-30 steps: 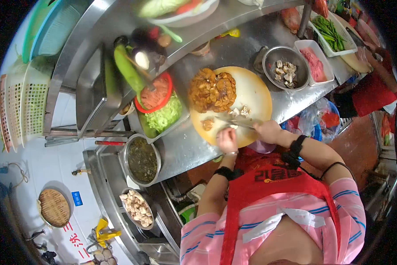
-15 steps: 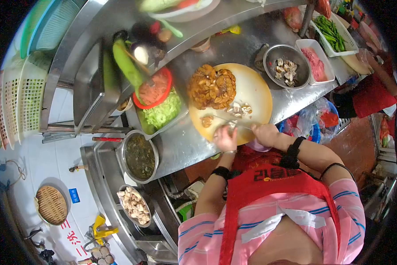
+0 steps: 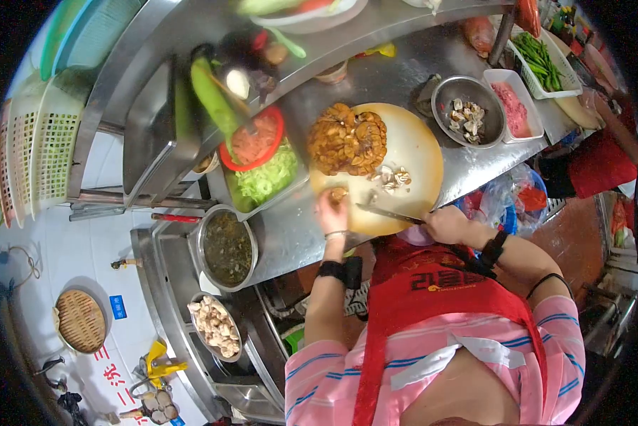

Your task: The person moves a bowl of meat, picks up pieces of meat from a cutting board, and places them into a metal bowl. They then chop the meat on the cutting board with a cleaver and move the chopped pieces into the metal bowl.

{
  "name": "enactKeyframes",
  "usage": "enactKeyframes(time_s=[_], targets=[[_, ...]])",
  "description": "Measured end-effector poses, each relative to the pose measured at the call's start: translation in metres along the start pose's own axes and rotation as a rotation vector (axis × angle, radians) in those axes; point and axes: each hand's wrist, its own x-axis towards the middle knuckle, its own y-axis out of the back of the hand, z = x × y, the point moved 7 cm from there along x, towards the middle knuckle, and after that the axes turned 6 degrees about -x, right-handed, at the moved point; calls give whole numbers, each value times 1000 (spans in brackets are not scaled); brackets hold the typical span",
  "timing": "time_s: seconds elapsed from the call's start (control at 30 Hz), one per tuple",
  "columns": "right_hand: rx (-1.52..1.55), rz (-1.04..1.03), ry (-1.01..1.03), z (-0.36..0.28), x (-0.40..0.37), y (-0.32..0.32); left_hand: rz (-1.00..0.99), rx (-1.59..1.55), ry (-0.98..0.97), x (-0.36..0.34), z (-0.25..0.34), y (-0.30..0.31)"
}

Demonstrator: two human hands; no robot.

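A round cutting board (image 3: 422,153) bears a large pile of brown mushrooms (image 3: 347,138), with several pale cut pieces (image 3: 391,179) just below it. At the board's lower left edge, my left hand (image 3: 330,214) has its fingers closed around a small brown mushroom (image 3: 339,193). My right hand (image 3: 445,226) grips the handle of a knife (image 3: 386,211), whose blade points left over the board's near part. The blade is apart from my left hand.
A steel bowl of cut pieces (image 3: 436,106) and a white tub of pink meat (image 3: 510,106) stand right of the board. On the left are shredded greens (image 3: 266,177), a red-rimmed basket (image 3: 280,128) and a pot of dark liquid (image 3: 227,248). A steel shelf (image 3: 376,42) overhangs the counter.
My left hand has moved left, away from the blade, to the small mushroom on the board's left. The knife has shifted slightly right and down with my right hand.
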Motion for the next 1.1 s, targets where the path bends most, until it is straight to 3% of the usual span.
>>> enactKeyframes(time_s=[0.07,0.17,0.27,0.33,0.4,0.47,0.53,0.7,0.83,1.1], targets=[[-10,33,-34,0,0,6,-226,-124,52,2,-13,-17],[-24,150,-176,29,4,-5,-325,-193,-30,-10,-9,-34],[-15,140,-195,28,-2,14,-346,-92,16,-31,7,-42],[9,158,-158,20,-4,24,-319,-93,27,-41,21,-43],[34,176,-121,11,-2,29,-170,-71,23,-49,27,-35],[62,228,-51,0,0,33,-180,-92,38,-54,21,-37],[35,174,-61,0,9,19,-111,-7,-196,-56,35,-32],[27,38,-85,-5,18,18,-101,-71,-190,-58,32,-35],[111,28,-27,-14,37,14,-76,-109,-242,-60,29,-34],[-50,20,-88,-22,61,8,-122,-115,-239,-56,23,-36]])
